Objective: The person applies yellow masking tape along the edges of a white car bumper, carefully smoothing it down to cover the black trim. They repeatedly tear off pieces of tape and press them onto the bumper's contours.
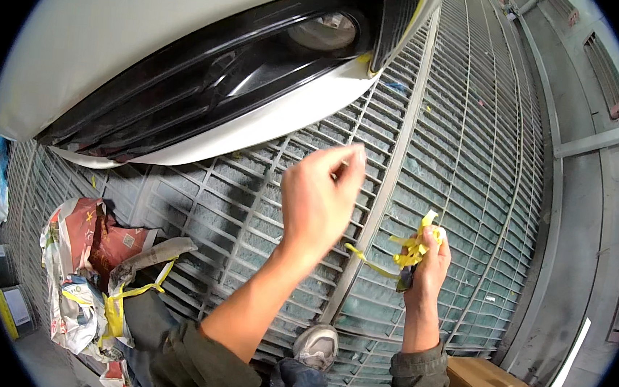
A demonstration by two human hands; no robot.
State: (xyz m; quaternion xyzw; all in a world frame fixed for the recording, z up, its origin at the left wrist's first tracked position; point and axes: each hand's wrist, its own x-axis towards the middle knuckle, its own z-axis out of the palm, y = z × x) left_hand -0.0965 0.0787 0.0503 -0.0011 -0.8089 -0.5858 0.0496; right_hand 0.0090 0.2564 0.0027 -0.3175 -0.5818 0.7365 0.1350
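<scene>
My left hand (320, 198) is raised over the floor grating, just below a white car bumper (302, 104). Its thumb and fingers are pinched together; anything between the tips is too small to make out. Lower and to the right, my right hand (431, 265) is closed around a crumpled bunch of yellow masking tape (411, 256). A loose strip of it trails to the left, and something dark shows under the bunch. The bumper has a black grille section (217, 77) with a round fog lamp (324, 32). A bit of yellow shows along its right edge.
Crumpled printed paper (74, 277) with yellow tape lies at lower left. An open-slatted metal grating (464, 169) forms the floor, and my shoe (316, 345) stands on it. A cardboard box (490, 386) sits at lower right, beside a grey metal wall (575, 236).
</scene>
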